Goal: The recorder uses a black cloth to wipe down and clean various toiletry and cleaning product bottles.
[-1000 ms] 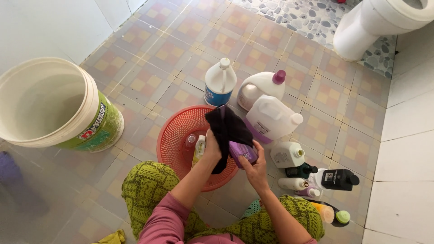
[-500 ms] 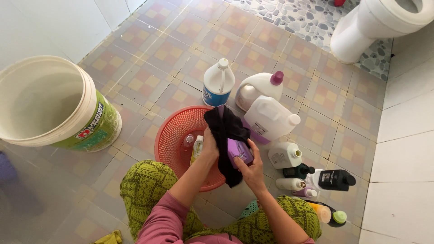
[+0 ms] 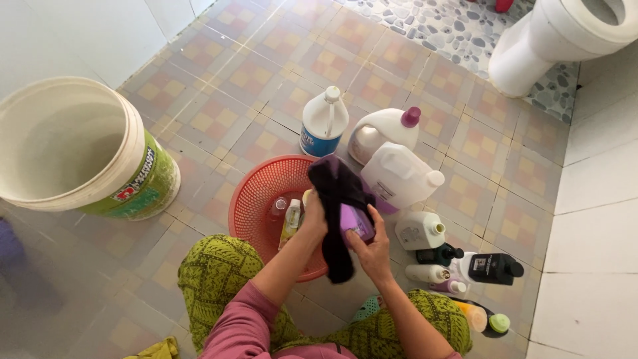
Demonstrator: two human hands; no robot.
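I see purple bottle (image 3: 357, 223) gripped in right hand (image 3: 372, 251), long axis roughly level, pointing up-left. Left hand (image 3: 314, 217) clenched on dark cloth (image 3: 335, 203), pressed over bottle's left end (both hands touching it). All above rim of red basket (image 3: 252, 199).

1. A white bleach jug (image 3: 323, 121) with a blue label stood beyond the red basket (image 3: 256, 193).
2. Beside it were a white detergent bottle (image 3: 385, 129), purple-capped, and a tilted white jug (image 3: 399, 176).
3. The white bucket (image 3: 100, 166) carried a green label.
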